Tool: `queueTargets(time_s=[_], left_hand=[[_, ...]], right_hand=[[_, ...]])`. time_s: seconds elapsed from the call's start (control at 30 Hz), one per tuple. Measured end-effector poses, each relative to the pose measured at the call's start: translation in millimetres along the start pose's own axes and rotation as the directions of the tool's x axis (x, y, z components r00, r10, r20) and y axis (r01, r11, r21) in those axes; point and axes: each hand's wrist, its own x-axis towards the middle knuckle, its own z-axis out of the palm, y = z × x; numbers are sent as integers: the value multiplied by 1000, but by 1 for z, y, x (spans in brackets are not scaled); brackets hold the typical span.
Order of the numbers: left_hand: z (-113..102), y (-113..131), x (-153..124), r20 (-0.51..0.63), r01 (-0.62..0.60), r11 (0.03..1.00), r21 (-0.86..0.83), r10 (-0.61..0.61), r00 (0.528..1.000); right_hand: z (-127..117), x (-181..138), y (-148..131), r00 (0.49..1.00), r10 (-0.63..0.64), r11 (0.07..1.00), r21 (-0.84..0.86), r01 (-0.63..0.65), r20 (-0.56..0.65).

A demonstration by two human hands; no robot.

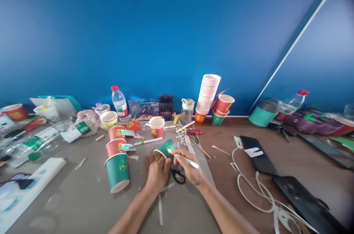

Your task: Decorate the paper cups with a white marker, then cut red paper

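Note:
A green paper cup (pixel 166 148) lies tilted on the grey mat in front of me, its white rim toward my left hand (pixel 158 172). The fingers of that hand grip the cup by its rim end. In my right hand (pixel 188 165) is a white marker (pixel 191 163), held like a pen, with its tip end close to the cup's side. Below the marker, a black scissors handle (pixel 179 176) shows; the blades are mostly hidden. To the left, a green cup (pixel 118 173) and red cups (pixel 116 147) lie in a row, with small pale green pieces attached.
Paper scraps (pixel 186 138) and a green-banded marker (pixel 148 141) lie behind the cup. A tall cup stack (pixel 208 95), a glass jar (pixel 187 111) and a water bottle (pixel 120 106) stand near the blue partition (pixel 166 42). Phones (pixel 258 154) and a white cable (pixel 240 186) occupy the right.

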Motion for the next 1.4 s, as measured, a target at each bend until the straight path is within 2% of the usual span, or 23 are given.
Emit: queueTargets(time_s=[0.07,0.2,0.33,0.47,0.6,0.77,0.97,1.1,1.27,1.4], left_hand=[[2,-1,-1,-20,-24,999,28,25,999],[4,-1,-2,-24,-54,996,73,56,998],[6,-2,-3,-79,-97,989,112,106,991],[6,-3,-4,-87,-136,981,140,149,985],[3,-2,-4,-74,-159,979,127,170,983],[1,0,-4,-64,-169,978,121,177,982],[3,-3,-3,-85,-168,981,96,176,981],[3,-3,-3,-95,-173,981,92,182,979],[1,-1,-3,-79,-180,979,90,188,979],[1,-1,-3,-77,-168,981,94,176,981]], right_hand=[[0,0,0,999,-3,1000,-5,3,-39],[1,0,-3,995,-10,1000,29,8,94],[1,0,-2,999,-27,999,-18,26,-22],[1,1,-1,998,7,999,50,-10,67],[2,1,1,1000,9,999,36,-8,-26],[2,0,2,997,19,998,62,-24,75],[-5,6,8,976,-16,991,-133,-13,-217],[-8,7,10,966,-60,975,-221,3,-251],[-7,6,10,972,-103,951,-306,35,-210],[-9,8,14,968,-87,963,-268,21,-237]])
